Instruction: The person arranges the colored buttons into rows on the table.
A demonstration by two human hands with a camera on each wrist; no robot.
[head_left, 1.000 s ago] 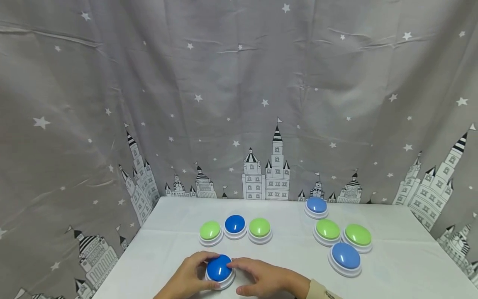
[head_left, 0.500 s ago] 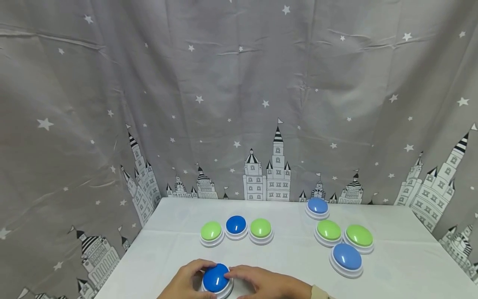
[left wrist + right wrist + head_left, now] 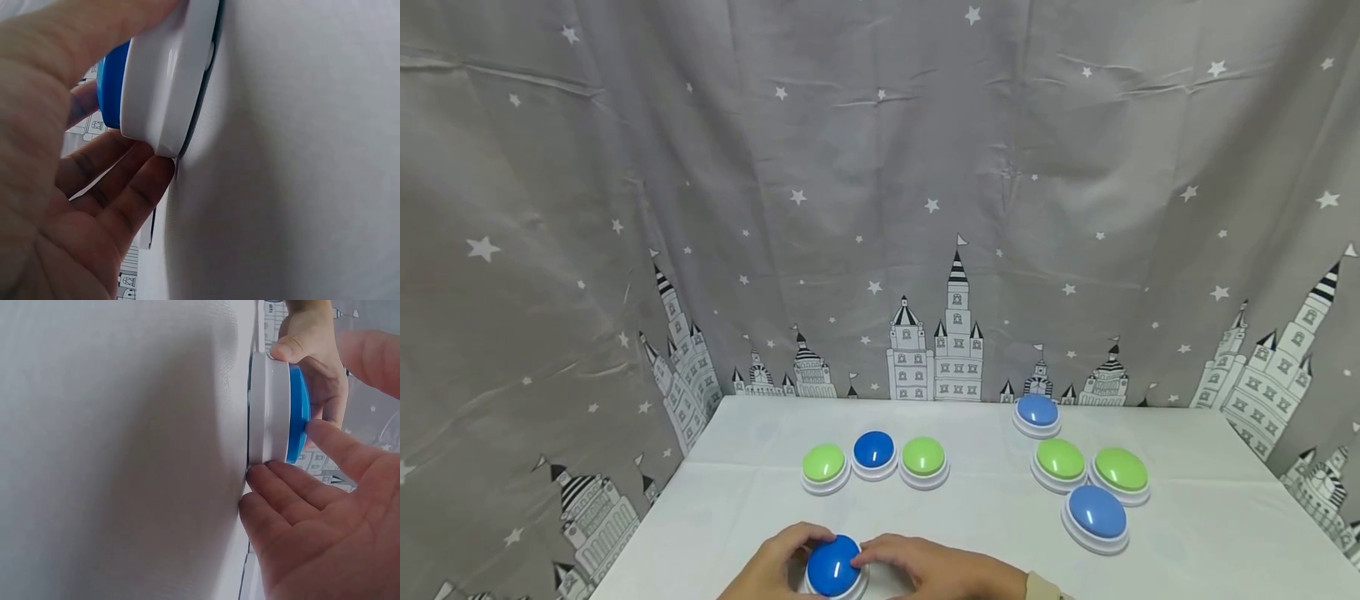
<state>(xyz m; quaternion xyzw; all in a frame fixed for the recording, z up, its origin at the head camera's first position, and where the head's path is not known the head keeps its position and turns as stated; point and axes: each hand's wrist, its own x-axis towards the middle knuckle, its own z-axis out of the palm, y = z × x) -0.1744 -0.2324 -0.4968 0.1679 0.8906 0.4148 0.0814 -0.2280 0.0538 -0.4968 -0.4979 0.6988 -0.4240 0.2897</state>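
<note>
A push button point(image 3: 833, 567) with a dark blue dome and white round base sits at the table's near side, between both hands. My left hand point(image 3: 772, 568) grips it from the left; in the left wrist view the thumb lies across the upper side of the white base point(image 3: 159, 81), fingers along the opposite edge. From the right, my right hand point(image 3: 936, 571) touches it. In the right wrist view its index fingertip point(image 3: 314, 427) rests on the blue dome point(image 3: 299, 415), two other fingertips meet the base, and the thumb stands away. The head view's lower edge cuts off part of both hands.
Behind the hands stand a green button point(image 3: 823, 462), a dark blue button point(image 3: 873, 450) and another green button point(image 3: 923, 457) in a row. Farther right are two light blue buttons point(image 3: 1097, 512) and two green ones point(image 3: 1122, 469). A grey printed curtain point(image 3: 880, 208) hangs behind the white table point(image 3: 985, 508).
The blue button has slid toward the table's near side with both hands on it, mostly in the first half second. The other buttons have stayed in place.
</note>
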